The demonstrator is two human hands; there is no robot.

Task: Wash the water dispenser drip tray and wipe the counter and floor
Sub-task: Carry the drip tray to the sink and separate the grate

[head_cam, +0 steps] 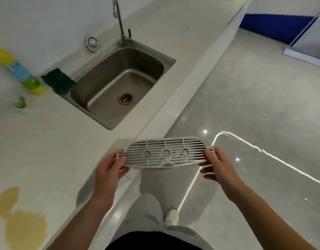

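So this person's got bare forearms, no sleeves showing anywhere down to the wrist, nothing on the left hand (108,173) or the right hand (216,166) either: no rings, no watch, no gloves. Black top (155,240), loose light grey sweatpants (146,212), and a whitish sneaker (171,217) with a slightly grubby toe.

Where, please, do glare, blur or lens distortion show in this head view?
Head view: bright streaks of glare cross the glossy floor on the right; the bottle at the left edge is smeared soft; the wide lens bends the counter edge; the drip tray stays fairly sharp.
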